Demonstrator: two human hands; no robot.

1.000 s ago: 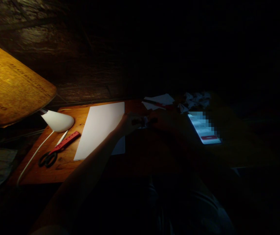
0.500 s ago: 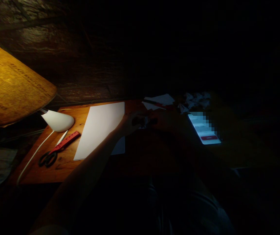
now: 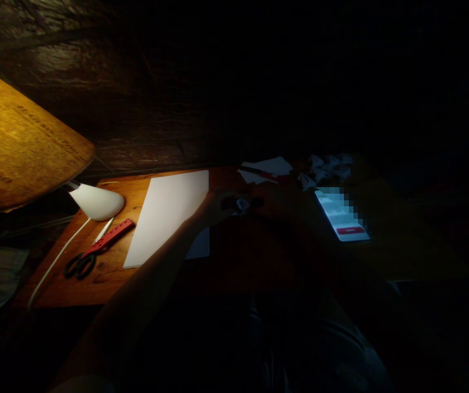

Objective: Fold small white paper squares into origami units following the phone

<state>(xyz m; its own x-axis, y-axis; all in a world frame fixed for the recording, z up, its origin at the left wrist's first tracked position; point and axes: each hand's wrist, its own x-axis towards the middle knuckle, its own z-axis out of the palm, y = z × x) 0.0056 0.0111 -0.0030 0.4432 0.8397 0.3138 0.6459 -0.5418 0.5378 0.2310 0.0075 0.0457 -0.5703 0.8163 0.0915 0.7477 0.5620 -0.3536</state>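
Note:
A small crumpled piece of white paper [image 3: 242, 205] catches the light between my two hands over the middle of the table. My left hand [image 3: 218, 206] is closed, its fingers pressed on the paper from the left. From the right, my right hand [image 3: 270, 203] meets the same paper; it lies in deep shadow, and its fingers barely show. A stack of white paper sheets [image 3: 172, 218] lies under and beside my left forearm.
On the left of the wooden table [image 3: 111, 292] stand a lamp [image 3: 99, 203] and scissors [image 3: 82, 265] beside a red perforated strip [image 3: 111, 237]. Cut paper with a dark and red tool [image 3: 259, 173] lies at the back. Several folded paper pieces [image 3: 328, 166] and a lit phone [image 3: 343, 224] are right.
The paper between my hands has turned or shifted slightly and shows more of its white surface. My arms and the things on the table look unmoved.

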